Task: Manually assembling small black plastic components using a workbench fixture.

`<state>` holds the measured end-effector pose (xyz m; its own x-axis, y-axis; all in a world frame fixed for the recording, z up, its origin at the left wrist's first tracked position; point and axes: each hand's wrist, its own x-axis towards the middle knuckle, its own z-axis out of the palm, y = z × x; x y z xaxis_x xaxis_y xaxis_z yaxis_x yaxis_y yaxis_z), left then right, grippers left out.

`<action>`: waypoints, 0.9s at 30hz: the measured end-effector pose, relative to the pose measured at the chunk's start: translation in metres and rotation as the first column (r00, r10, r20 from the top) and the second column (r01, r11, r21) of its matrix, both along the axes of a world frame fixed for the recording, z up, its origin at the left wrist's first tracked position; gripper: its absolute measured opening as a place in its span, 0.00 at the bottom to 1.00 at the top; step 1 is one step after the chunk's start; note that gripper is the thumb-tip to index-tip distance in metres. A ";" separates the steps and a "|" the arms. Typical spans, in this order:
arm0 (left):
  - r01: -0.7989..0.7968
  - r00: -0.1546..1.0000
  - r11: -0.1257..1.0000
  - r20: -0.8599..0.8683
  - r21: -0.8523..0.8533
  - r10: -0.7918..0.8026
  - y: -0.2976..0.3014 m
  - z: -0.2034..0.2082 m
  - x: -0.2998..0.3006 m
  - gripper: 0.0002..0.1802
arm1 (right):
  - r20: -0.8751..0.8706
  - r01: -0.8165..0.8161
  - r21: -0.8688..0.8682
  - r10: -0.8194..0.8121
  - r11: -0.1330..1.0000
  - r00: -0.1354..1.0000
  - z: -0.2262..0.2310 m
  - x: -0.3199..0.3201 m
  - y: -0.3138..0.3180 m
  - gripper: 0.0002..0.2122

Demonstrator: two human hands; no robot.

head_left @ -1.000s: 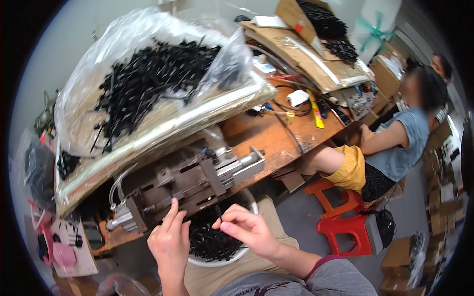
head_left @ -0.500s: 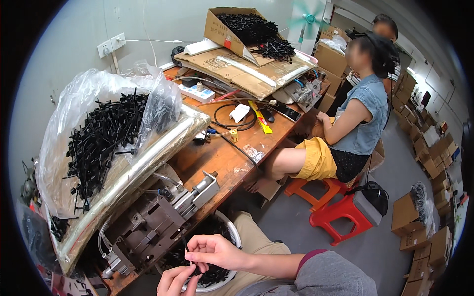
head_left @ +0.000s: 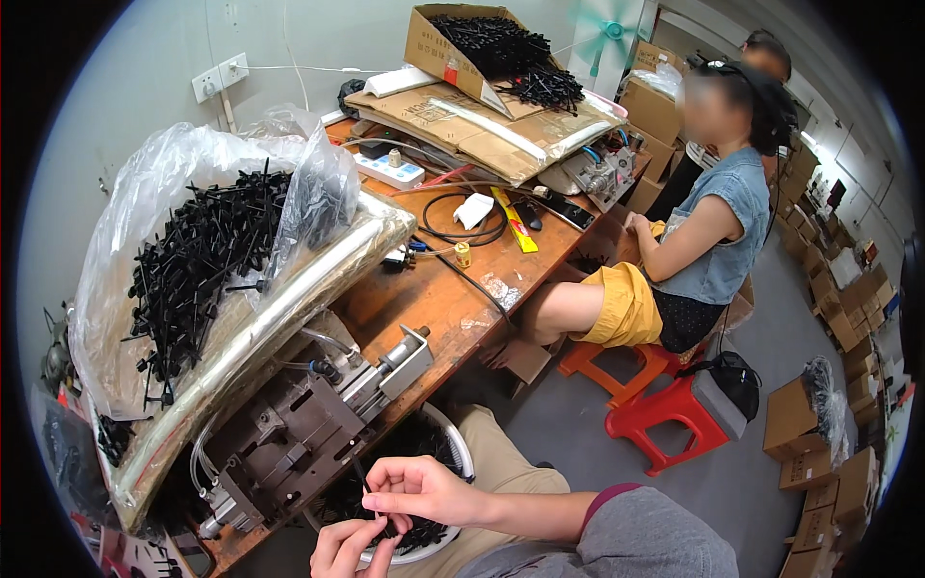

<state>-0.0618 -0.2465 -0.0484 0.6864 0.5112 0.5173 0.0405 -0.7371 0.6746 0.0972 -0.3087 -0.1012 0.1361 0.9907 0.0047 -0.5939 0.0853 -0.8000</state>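
Low in the view, my right hand [head_left: 424,489] and my left hand [head_left: 349,547] meet, both with fingers pinched together. Between them is a thin black plastic cable tie [head_left: 359,472]; its strap sticks up past my right fingertips, and the rest is mostly covered by my fingers. Just beyond my hands, at the table edge, sits a grey metal clamping machine [head_left: 299,448] with cylinders and air tubes. Beneath my hands a white round basket [head_left: 464,453] holds many similar black pieces. A clear plastic bag [head_left: 101,279] with a heap of black cable ties [head_left: 207,250] lies to the left, above the machine.
On the wooden table [head_left: 434,332] are a power strip [head_left: 390,170], a black cable, a yellow strip [head_left: 514,222] and a phone [head_left: 566,210]. A cardboard box [head_left: 434,48] of black ties stands behind. A co-worker [head_left: 708,212] sits at right, near a red stool [head_left: 665,424].
The view has shifted slightly. My hands keep almost the same pinched pose around the tie; the co-worker's head has turned a little.
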 end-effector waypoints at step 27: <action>0.616 0.408 0.725 0.912 -0.309 0.042 -0.052 0.057 0.016 0.07 | -0.005 0.072 -0.079 -0.072 0.994 0.997 -0.001 0.001 0.001 0.08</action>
<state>-0.0459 -0.2986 0.0088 0.2464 0.7549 0.6078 -0.8923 -0.0682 0.4463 0.0983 -0.3082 -0.1019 0.2067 0.9756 -0.0738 -0.5947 0.0654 -0.8013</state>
